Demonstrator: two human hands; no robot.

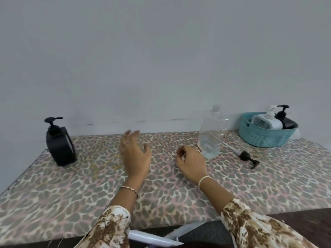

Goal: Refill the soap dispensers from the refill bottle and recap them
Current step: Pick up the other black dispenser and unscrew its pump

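A leopard-print cloth [71,203] in grey, pink and cream covers the whole table, its near edge hanging over the front. Behind it rises a plain pale grey wall [161,51], marked by a thin dark scuff line [143,120] just above the table's far edge. A teal woven basket [265,138] with a handle slot in its side stands on the cloth at the far right, close to the wall. Below the near edge lie white sheets [152,238], blurred, with dark floor [295,217] to their right.
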